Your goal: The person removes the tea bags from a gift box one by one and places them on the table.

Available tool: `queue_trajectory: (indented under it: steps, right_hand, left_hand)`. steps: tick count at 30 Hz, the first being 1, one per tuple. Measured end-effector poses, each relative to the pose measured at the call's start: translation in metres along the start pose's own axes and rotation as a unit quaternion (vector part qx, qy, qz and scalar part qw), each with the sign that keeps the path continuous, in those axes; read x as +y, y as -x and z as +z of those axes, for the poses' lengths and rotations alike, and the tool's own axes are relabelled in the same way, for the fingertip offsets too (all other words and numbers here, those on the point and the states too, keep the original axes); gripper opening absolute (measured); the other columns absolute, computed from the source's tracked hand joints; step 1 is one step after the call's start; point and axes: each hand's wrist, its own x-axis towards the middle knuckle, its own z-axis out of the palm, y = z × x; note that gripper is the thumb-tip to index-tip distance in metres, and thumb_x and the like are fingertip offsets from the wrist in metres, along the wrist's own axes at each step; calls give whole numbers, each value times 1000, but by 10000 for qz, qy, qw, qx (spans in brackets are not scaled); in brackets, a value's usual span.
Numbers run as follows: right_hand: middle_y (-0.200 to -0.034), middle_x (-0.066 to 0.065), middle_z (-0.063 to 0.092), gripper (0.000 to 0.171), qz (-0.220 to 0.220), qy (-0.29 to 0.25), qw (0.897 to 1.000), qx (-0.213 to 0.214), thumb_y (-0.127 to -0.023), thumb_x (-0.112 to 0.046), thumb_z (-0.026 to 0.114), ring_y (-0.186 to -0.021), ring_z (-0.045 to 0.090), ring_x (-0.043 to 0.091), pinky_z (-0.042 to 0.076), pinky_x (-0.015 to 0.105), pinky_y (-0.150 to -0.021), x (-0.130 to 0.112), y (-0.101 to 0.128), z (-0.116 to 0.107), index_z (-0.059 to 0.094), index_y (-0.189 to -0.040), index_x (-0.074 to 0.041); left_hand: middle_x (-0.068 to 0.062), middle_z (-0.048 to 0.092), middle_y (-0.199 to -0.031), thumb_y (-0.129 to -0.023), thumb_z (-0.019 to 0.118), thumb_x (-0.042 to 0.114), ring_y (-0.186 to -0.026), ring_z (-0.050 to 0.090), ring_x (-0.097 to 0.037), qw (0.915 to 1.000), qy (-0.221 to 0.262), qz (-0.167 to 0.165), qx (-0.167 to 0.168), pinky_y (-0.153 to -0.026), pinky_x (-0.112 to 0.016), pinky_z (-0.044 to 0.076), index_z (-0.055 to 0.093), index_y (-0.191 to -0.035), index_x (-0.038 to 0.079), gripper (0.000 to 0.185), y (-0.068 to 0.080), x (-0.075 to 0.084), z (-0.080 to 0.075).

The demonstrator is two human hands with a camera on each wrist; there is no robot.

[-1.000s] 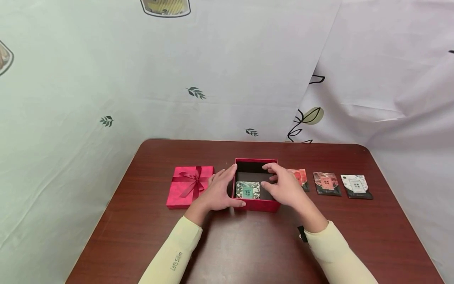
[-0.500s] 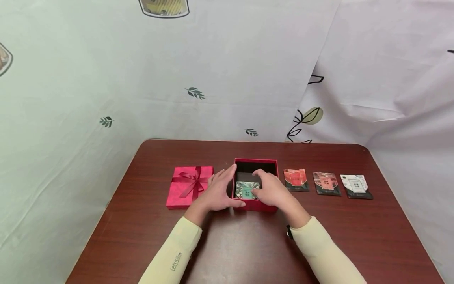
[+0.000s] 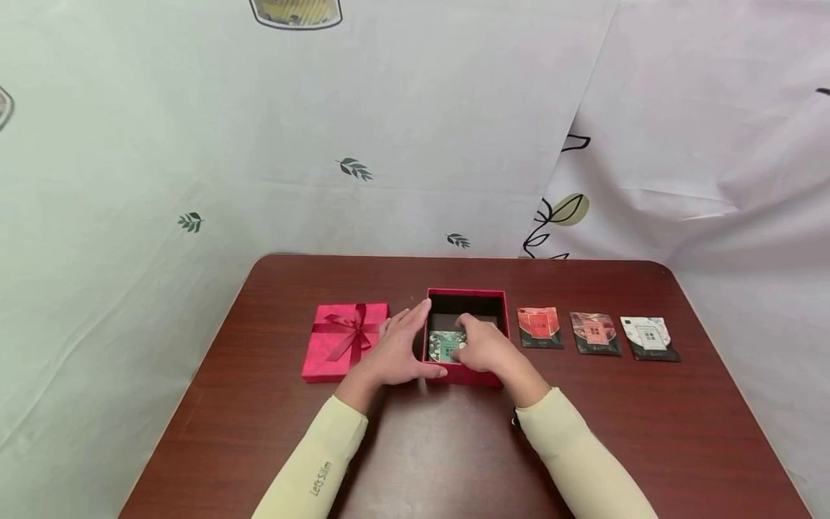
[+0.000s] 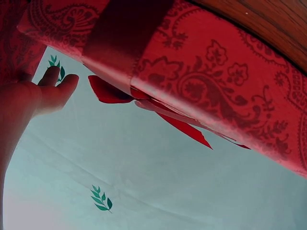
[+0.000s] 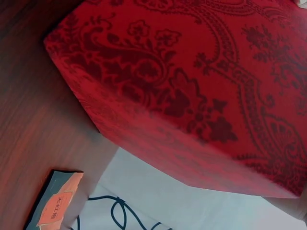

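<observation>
An open red box (image 3: pixel 467 293) stands at the middle of the brown table (image 3: pixel 415 447). A green patterned packet (image 3: pixel 441 344) lies inside it at the front left. My left hand (image 3: pixel 421 343) rests against the box's left wall with fairly straight fingers, thumb at the front corner. My right hand (image 3: pixel 468 342) reaches over the front wall into the box, fingertips down on the green packet. The right wrist view shows the box's patterned outer wall (image 5: pixel 192 96) close up. In the left wrist view my left hand's fingers (image 4: pixel 53 91) lie beside the red lid (image 4: pixel 201 81).
The red lid with a ribbon bow (image 3: pixel 344 340) lies left of the box. Three packets lie in a row to its right: orange (image 3: pixel 540 326), dark red (image 3: pixel 595 333) and white (image 3: pixel 648 337). The orange packet (image 5: pixel 57 203) also shows in the right wrist view. Patterned cloth hangs behind.
My right hand has moved left and down from above the box's right side onto the green packet. The left hand and the box have stayed put.
</observation>
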Motion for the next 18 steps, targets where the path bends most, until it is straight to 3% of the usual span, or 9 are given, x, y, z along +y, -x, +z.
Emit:
queue_trajectory:
  steps: [18]
  right_hand:
    - [-116,15,57,62,-97,-76,9998,140,-80,-20,84,-105,52,30,49,54,-90,0,-2,0,56,-133,-6]
  left_hand:
    - [2,23,-163,-70,83,57,-142,25,-30,10000,21,61,1,-110,-60,15,13,-162,21,121,0,-1,-1]
